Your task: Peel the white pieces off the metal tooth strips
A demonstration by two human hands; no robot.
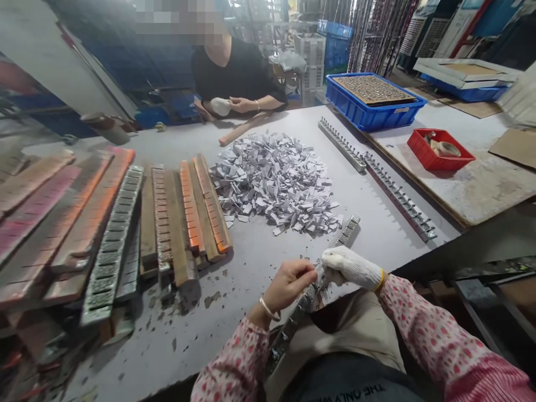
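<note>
A long silvery slotted strip (pixel 345 233) runs diagonally from the table edge down across my lap. My bare left hand (pixel 288 286), with a pale bangle at its wrist, is over the middle of the strip, thumb and fingers pinched together. Whatever sits between those fingertips is too small to make out. Close beside it, my right hand (pixel 349 268) wears a white knit glove and is closed over the same strip. Its fingertips, and anything they hold, are hidden by the glove. Beyond both hands lies a heap of small white pieces (pixel 276 181).
To the left are stacked slotted bars (pixel 111 240), some orange or pink. Two strips with upright pegs (pixel 397 195) lie at the right. A blue crate (pixel 371 111) and a red bin (pixel 439 151) stand farther back. Across the table sits a person (pixel 238 72) with a gloved hand.
</note>
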